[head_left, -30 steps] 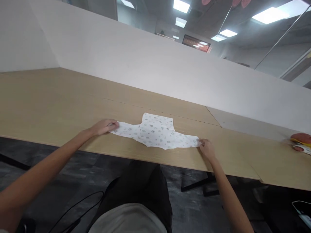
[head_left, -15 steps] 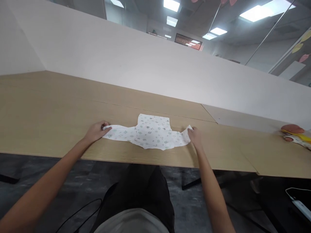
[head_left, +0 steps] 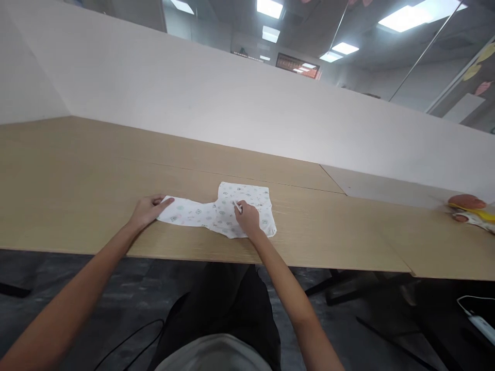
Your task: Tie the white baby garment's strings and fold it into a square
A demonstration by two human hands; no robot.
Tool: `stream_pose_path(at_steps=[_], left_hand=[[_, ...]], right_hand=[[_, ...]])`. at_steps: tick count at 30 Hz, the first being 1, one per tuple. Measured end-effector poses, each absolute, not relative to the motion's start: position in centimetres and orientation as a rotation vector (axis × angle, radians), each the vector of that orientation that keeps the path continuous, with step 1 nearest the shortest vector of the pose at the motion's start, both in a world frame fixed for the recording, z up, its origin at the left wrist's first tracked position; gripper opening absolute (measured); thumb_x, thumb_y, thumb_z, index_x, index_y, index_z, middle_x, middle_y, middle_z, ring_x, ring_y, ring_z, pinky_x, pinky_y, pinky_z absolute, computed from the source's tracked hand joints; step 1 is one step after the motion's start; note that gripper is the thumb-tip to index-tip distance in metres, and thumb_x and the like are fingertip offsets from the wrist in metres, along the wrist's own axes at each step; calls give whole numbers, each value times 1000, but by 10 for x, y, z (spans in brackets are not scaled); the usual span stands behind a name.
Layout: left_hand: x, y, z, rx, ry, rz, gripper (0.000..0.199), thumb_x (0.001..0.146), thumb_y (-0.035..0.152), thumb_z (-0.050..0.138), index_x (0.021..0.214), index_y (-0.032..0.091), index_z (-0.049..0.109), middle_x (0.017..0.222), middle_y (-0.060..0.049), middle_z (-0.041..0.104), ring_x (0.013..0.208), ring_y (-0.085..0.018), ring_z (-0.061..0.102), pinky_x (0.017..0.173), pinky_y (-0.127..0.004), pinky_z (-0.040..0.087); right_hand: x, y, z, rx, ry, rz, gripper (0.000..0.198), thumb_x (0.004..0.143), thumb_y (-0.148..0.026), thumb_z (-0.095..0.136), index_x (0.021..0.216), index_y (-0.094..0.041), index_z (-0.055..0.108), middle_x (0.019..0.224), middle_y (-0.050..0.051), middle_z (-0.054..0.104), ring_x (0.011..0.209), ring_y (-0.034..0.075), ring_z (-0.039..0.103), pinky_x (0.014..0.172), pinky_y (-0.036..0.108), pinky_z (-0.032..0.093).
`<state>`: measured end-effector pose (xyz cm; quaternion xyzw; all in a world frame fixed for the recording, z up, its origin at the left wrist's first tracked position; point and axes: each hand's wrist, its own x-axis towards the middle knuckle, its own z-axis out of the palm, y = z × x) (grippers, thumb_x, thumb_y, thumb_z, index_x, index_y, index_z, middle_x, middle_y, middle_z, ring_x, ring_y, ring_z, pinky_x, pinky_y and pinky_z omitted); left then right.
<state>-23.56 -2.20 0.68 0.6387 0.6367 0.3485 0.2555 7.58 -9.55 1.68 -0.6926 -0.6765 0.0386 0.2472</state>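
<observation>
A small white baby shirt (head_left: 225, 219) with a scattered print lies on the wooden table in front of me, its squarish body toward the wall. My left hand (head_left: 147, 211) pinches the end of the sleeve on the left, which is stretched out flat. Over the middle of the body, my right hand (head_left: 248, 218) is closed on the end of the other sleeve, now folded inward across the shirt. Part of that folded sleeve is hidden beneath my right hand and wrist.
The wooden table (head_left: 96, 175) runs along a low white partition (head_left: 193, 98). A brown and yellow item, perhaps a doll (head_left: 467, 202), lies at the far right. Below the right end are a white power strip (head_left: 481, 325) and cable.
My right hand has moved left and carried the right sleeve inward over the shirt's body. My left hand has stayed at the left sleeve's end, shifting slightly left.
</observation>
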Motion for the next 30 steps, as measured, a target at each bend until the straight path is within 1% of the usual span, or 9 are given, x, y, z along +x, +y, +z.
stream_pose_path(at_steps=[5,9,13,19,23,26,28,30], left_hand=[[-235,-21,5,1751,1678,941,50,71,56,57,93,12,67,77,2,63,69,-13,50,60,-19,36],[-235,-21,3,1765,1677,959,52,70,58,56,94,12,66,79,1,63,68,-13,51,59,-20,37],[-233,-22,5,1745,1702,976,54,69,57,58,98,12,65,87,-2,67,75,-16,55,63,-21,40],[-234,-21,5,1734,1714,974,49,71,51,60,102,13,64,90,-1,68,80,-16,57,67,-21,42],[-237,-17,0,1747,1724,977,44,73,47,62,102,14,64,94,-1,67,87,-17,58,73,-22,42],[-239,-16,-3,1756,1740,966,44,73,47,62,103,14,63,96,0,67,88,-18,58,73,-22,42],[-239,-17,-4,1758,1730,961,45,73,48,61,103,14,63,94,0,67,86,-17,57,70,-21,42],[-239,-17,-2,1742,1679,963,47,72,49,62,103,14,64,91,0,67,82,-16,56,67,-21,41]], right_hand=[[78,-95,11,-1812,-2023,101,25,91,-28,51,111,-21,63,93,3,69,85,17,62,72,25,41],[77,-95,11,-1758,-2075,65,25,90,-28,50,110,-23,65,95,2,69,87,16,62,73,24,41],[75,-97,10,-1693,-2135,34,26,90,-29,49,109,-23,66,94,1,69,89,16,62,74,24,42],[75,-99,7,-1639,-2230,0,27,88,-28,49,107,-24,67,94,4,69,93,19,60,75,26,41],[76,-100,9,-1622,-2268,2,25,88,-28,50,105,-24,68,95,3,69,95,19,59,74,26,41],[72,-103,12,-1614,-2262,39,22,87,-34,54,100,-25,69,90,2,70,94,19,59,74,25,40],[71,-103,15,-1617,-2183,114,26,86,-43,57,97,-24,69,82,1,69,89,18,60,73,24,40],[76,-102,18,-1601,-2031,223,32,87,-50,54,95,-24,70,78,0,68,81,15,61,71,23,39]])
